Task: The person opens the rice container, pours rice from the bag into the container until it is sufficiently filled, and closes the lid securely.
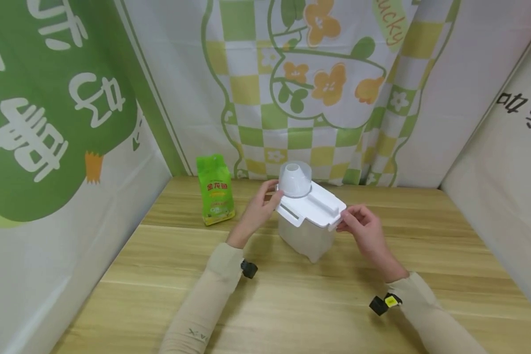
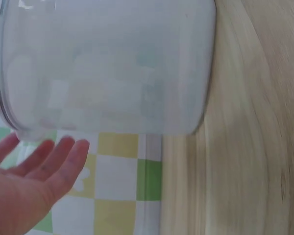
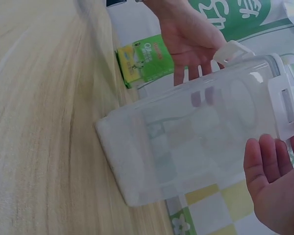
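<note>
A translucent storage box [image 1: 307, 238] with a white lid [image 1: 320, 206] stands upright on the table, a pale layer showing at its bottom in the right wrist view. On the lid sits a clear cup with a white cone inside [image 1: 295, 179]. My left hand [image 1: 261, 204] is at the lid's left edge, thumb by the cup and fingers relaxed beside the rim. A white clasp [image 1: 290, 215] juts out next to it. At the opposite end my right hand [image 1: 365, 228] pinches another clasp [image 3: 283, 105] with thumb and index finger; its other fingers extend beneath.
A green and yellow packet [image 1: 217, 191] stands upright on the wooden table [image 1: 292, 305], left of the box. Behind the table hangs a checked, flowered cloth [image 1: 287, 137]. Printed cloth walls [image 1: 48, 123] rise at both sides.
</note>
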The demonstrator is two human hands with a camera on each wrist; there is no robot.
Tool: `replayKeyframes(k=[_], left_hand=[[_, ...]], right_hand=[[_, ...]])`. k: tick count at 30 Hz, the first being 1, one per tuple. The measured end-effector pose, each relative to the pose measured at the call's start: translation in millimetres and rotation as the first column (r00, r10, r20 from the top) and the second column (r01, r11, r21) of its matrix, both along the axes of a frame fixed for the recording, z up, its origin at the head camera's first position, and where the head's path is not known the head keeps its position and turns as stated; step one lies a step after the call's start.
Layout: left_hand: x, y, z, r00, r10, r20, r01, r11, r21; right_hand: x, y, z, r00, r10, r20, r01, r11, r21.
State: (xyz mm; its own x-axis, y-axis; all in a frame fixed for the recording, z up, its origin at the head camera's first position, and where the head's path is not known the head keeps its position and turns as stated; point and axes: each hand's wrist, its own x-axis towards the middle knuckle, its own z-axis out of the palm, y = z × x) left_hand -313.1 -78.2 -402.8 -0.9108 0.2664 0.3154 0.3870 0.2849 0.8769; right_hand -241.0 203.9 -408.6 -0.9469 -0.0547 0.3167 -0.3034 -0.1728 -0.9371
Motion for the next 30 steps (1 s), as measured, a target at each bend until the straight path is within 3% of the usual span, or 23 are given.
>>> replayKeyframes(k=[6, 9, 14, 20, 25, 30], left_hand=[[4.3, 8.0, 7.0, 0.985, 0.169, -0.044, -0.168, 0.985, 0.028], [6.8, 10.8, 9.0, 0.977, 0.207, -0.047, -0.206, 0.978, 0.021], [8.5, 12.6, 7.0, 0.991, 0.134, -0.01, -0.134, 0.991, -0.015], [7.3, 14.8, 5.3, 0.999, 0.029, -0.04, -0.033, 0.996, -0.08], [6.7, 16.3, 4.5, 1.0, -0.015, -0.025, 0.013, 0.997, -0.082], [4.9, 16.6, 2.3, 1.0, -0.021, -0.01, 0.02, 0.998, -0.052]], right_hand=[[-0.2, -2.2, -1.6, 1.0, -0.005, -0.015, 0.006, 0.999, 0.033], [0.7, -2.2, -1.5, 1.0, -0.019, -0.015, 0.02, 0.997, 0.071], [4.1, -1.9, 0.3, 0.996, -0.091, -0.004, 0.09, 0.975, 0.202], [8.7, -7.2, 0.2, 0.982, -0.181, -0.045, 0.186, 0.943, 0.276], [11.4, -13.3, -2.7, 0.977, -0.199, -0.071, 0.21, 0.95, 0.23], [12.2, -19.8, -6.3, 0.98, -0.193, -0.056, 0.198, 0.974, 0.113]])
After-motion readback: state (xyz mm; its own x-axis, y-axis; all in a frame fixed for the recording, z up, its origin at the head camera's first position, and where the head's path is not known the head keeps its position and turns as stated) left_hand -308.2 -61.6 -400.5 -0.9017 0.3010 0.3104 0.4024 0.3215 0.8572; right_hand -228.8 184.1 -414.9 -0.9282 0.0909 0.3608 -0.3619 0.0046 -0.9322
